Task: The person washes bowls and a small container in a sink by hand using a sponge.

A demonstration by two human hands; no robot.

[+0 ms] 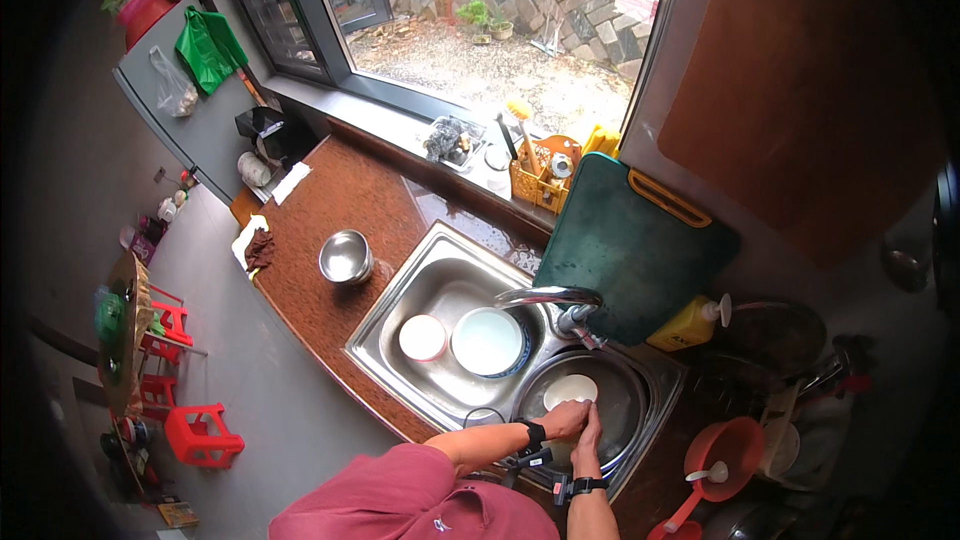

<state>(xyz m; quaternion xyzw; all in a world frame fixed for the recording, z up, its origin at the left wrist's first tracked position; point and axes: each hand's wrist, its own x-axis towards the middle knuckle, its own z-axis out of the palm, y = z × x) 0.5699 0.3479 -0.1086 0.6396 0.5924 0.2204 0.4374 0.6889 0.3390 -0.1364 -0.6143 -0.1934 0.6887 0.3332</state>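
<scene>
Both of my hands are over a round metal basin (634, 420) that sits in the right sink bowl. My left hand (564, 420) has its fingers bent at the near rim of a small white bowl (571, 390). My right hand (587, 439) meets it from below, its fingertips at the same rim; which fingers grip is hard to tell. In the left sink bowl (469, 285) stand a small white bowl with a pinkish rim (422, 337) and a larger pale bowl (487, 341) on a blue-patterned dish. The chrome faucet (551, 295) arches over the larger bowl.
Stacked metal bowls (346, 256) stand on the brown counter (300, 270). Behind the faucet leans a green cutting board (630, 247), beside a yellow pump bottle (686, 322). A yellow caddy (536, 191) with brushes is on the windowsill. A red colander (724, 457) lies right of the sink.
</scene>
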